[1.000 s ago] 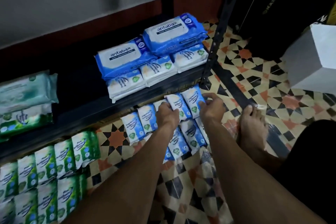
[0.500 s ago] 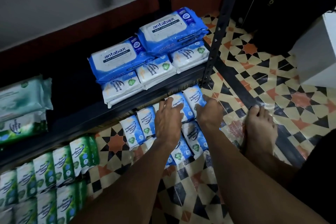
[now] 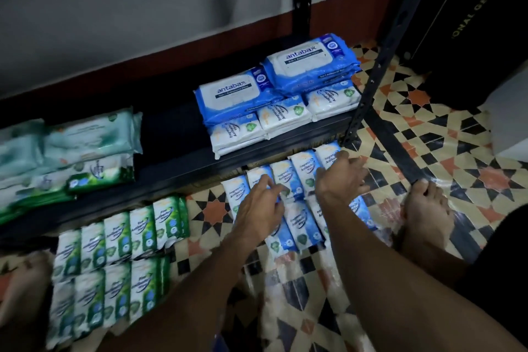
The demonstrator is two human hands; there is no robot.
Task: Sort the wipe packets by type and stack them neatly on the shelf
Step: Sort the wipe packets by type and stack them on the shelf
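Two rows of small blue-and-white wipe packets (image 3: 303, 226) lie on the tiled floor just in front of the black shelf (image 3: 171, 177). My left hand (image 3: 263, 208) rests palm down on the left part of these rows, fingers stretched over the packets. Over the right end of the upper row lies my right hand (image 3: 340, 177), thumb up and fingers spread. On the shelf, two large blue antabax packs (image 3: 237, 94) sit on several white-and-blue packets (image 3: 283, 117). Small green packets (image 3: 120, 240) lie in rows on the floor at the left.
Pale green wipe packs (image 3: 91, 134) are stacked at the shelf's left over green-and-white ones. A black shelf post (image 3: 380, 66) stands right of the blue stack. My bare foot (image 3: 425, 214) is beside the blue packets. A black box (image 3: 471, 23) and a white box (image 3: 511, 111) stand at the right.
My left hand has slid left and down along the blue packets with fingers spread. My right hand has shifted toward the right end of the upper row.
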